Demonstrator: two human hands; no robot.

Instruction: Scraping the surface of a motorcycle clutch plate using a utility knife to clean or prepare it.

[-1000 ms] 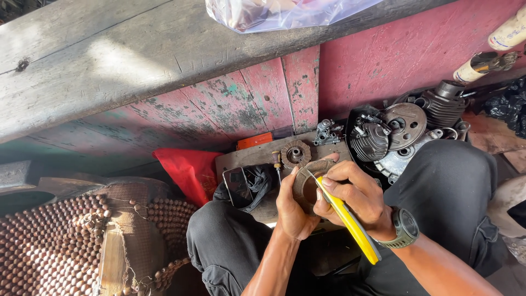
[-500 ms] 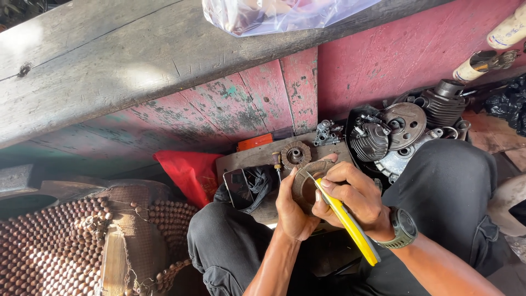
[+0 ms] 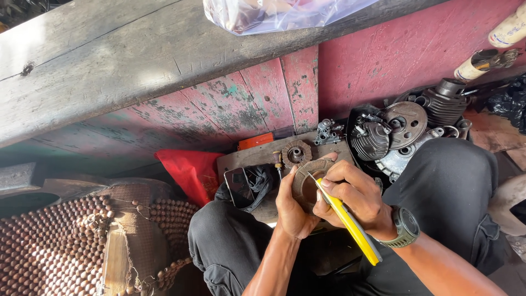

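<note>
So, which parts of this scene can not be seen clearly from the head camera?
- Round metal disc: the left hand and right hand cover most of it.
- Tip of the yellow-handled tool: too thin to tell where it touches the disc.
- Plastic bag: cut off by the top edge; contents blurred.
- Engine parts: partly behind the knee.

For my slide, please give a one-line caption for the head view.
Left hand holds a round metal disc while right hand works it with a yellow-handled tool.
</note>
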